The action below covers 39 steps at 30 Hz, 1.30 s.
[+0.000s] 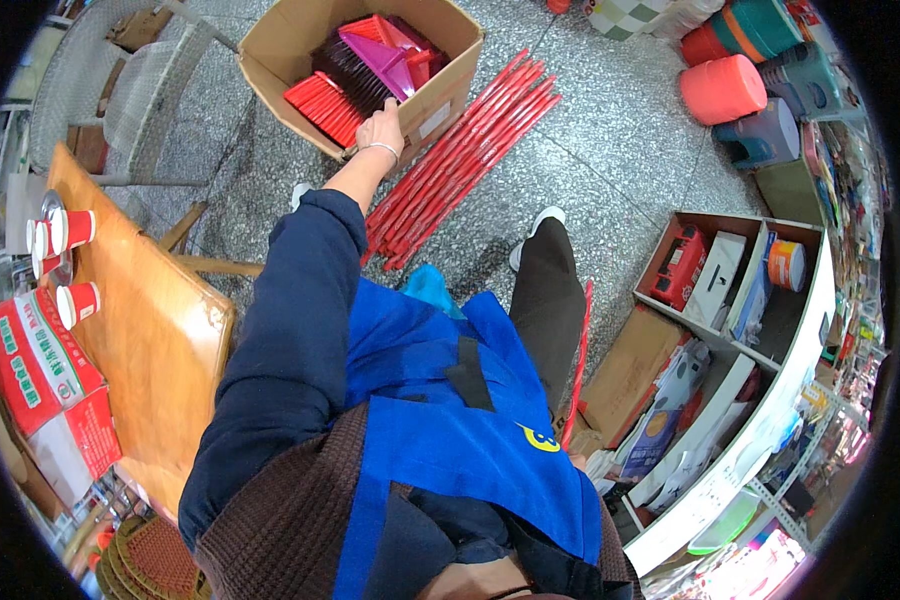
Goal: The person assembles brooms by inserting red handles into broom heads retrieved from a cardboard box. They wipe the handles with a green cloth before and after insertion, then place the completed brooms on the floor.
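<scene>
My left hand (381, 126), with a thin bracelet on the wrist, reaches forward in a dark blue sleeve. It rests on the near rim of an open cardboard box (440, 100), fingers curled over the edge. Inside the box lie red broom heads (325, 105), a dark bristle brush (348, 72) and a magenta dustpan (385, 58). A bundle of long red sticks (460, 150) lies on the floor just right of the box and my hand. One more red stick (578, 360) stands along my right leg. My right hand is hidden behind my blue apron.
A wooden table (160, 330) at my left carries red paper cups (70, 232) and red-and-white cartons (45, 390). A wicker chair (140, 90) stands behind it. White shelves (770, 330) with boxed goods curve along the right. Plastic stools and buckets (740, 90) are stacked at the far right.
</scene>
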Available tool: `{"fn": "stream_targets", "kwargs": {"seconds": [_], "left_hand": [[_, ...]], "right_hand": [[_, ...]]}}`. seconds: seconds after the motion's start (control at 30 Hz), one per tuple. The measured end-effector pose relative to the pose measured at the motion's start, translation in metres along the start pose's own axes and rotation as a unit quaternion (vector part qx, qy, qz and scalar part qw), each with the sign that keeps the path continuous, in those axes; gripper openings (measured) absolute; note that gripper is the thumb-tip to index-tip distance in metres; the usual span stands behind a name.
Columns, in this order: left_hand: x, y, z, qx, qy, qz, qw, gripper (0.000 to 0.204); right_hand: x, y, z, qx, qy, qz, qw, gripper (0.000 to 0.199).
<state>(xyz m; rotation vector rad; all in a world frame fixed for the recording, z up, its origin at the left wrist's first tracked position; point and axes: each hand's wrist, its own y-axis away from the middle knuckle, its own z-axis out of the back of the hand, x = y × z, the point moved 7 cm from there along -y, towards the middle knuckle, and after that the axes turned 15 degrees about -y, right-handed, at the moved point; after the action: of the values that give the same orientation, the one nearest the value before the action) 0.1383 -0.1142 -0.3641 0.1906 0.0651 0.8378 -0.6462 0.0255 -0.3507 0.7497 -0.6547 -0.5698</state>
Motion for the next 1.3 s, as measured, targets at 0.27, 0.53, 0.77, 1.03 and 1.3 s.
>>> {"fn": "stream_targets", "kwargs": {"seconds": [0.27,0.53,0.77,1.03,1.3], "left_hand": [[0.009,-0.012,-0.005,0.039,0.002,-0.007,0.999,0.019],[0.043,0.029,-0.016,-0.005,0.002,-0.019,1.0,0.017],[0.074,0.101,-0.036,0.008,-0.043,-0.002,0.999,0.016],[0.108,0.128,-0.026,-0.018,-0.026,0.056,0.998,0.016],[0.091,0.065,-0.004,-0.024,-0.032,0.085,0.996,0.021]], "right_hand": [[0.056,0.001,-0.003,-0.056,0.08,0.038,0.994,0.034],[0.085,0.009,-0.008,-0.05,0.03,0.094,0.994,0.034],[0.055,-0.036,-0.019,0.001,0.039,0.266,0.963,0.028],[0.029,-0.052,-0.008,-0.009,-0.076,0.159,0.984,0.03],[0.042,0.003,-0.001,-0.02,-0.075,0.089,0.993,0.034]]}}
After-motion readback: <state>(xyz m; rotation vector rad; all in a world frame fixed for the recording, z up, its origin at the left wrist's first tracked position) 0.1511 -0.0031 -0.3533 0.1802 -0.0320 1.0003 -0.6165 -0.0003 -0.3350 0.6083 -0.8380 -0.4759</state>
